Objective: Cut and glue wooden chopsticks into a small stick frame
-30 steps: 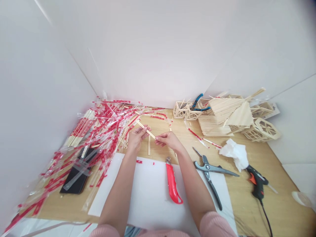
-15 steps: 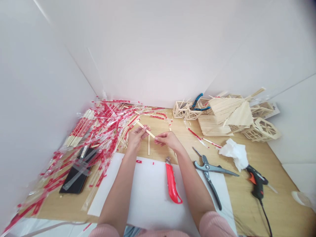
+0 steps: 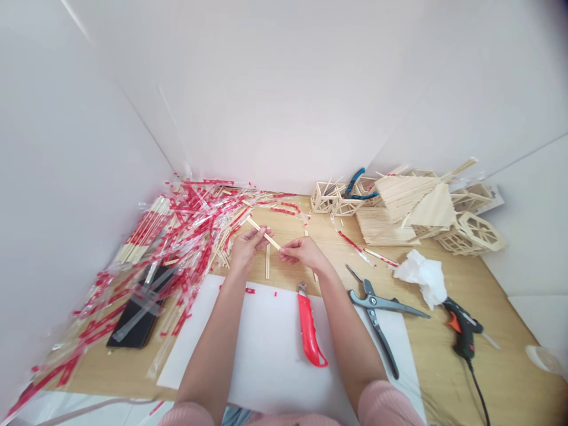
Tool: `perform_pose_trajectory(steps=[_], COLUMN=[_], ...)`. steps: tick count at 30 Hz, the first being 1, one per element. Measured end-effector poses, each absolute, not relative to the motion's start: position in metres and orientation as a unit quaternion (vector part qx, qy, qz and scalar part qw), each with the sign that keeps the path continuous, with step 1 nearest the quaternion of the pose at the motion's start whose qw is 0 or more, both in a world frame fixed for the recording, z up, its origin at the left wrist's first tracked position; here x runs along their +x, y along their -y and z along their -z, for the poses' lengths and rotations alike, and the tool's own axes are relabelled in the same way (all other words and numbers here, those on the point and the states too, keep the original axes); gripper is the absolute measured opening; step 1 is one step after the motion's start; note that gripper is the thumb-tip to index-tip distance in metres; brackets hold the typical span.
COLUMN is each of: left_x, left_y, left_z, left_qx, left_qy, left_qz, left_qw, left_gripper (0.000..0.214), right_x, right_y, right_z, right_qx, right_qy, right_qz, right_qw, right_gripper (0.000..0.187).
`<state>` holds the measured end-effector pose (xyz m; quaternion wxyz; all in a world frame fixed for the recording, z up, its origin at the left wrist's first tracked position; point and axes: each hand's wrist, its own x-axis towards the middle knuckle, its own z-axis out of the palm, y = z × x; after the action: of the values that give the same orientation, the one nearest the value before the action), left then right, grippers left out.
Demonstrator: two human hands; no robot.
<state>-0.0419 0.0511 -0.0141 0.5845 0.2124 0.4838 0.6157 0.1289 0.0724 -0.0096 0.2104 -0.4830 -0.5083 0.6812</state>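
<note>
You held a wooden stick (image 3: 265, 235) slantwise between your left hand (image 3: 245, 249) and right hand (image 3: 302, 252), fingertips pinched on it, red knife (image 3: 309, 326) on the white sheet (image 3: 266, 355) beside your right forearm, shears (image 3: 377, 309) and glue gun (image 3: 461, 329) rightward, red wrappers (image 3: 189, 228) heaped leftward.

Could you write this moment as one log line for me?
left hand: grips wooden stick | right hand: pinches same wooden stick | nearby: red utility knife, shears, wrappers
</note>
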Motion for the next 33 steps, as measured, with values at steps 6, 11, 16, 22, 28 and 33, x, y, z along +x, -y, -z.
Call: perform_pose_trajectory(steps=[6,11,16,22,28,33], left_x=[-0.045,-0.048,-0.048,-0.049,-0.046,-0.041], left_y=[-0.051,-0.051,-0.052,-0.055,-0.055,-0.057], left_z=[0.016,0.016,0.017,0.017,0.012,0.014], left_qx=[0.224,0.224,0.219,0.211,0.200,0.201], left_qy=[-0.479,-0.482,-0.490,-0.499,-0.514,-0.528], left_qz=[-0.620,-0.621,-0.620,-0.615,-0.610,-0.599], left_qw=[0.579,0.576,0.572,0.574,0.569,0.568], left_gripper=[0.033,0.032,0.032,0.027,0.017,0.010], right_x=[0.128,0.125,0.125,0.134,0.241,0.320], right_y=[-0.071,-0.070,-0.069,-0.070,-0.078,-0.073], right_z=[0.006,0.005,0.006,-0.005,-0.027,-0.018], right_qx=[-0.492,-0.477,-0.472,-0.475,-0.704,-0.856], right_qy=[0.506,0.511,0.512,0.553,0.526,0.409], right_qz=[-0.677,-0.683,-0.688,-0.657,-0.417,-0.144], right_qw=[0.208,0.211,0.206,0.194,0.233,0.280], right_gripper=[0.018,0.020,0.019,0.013,0.025,0.038])
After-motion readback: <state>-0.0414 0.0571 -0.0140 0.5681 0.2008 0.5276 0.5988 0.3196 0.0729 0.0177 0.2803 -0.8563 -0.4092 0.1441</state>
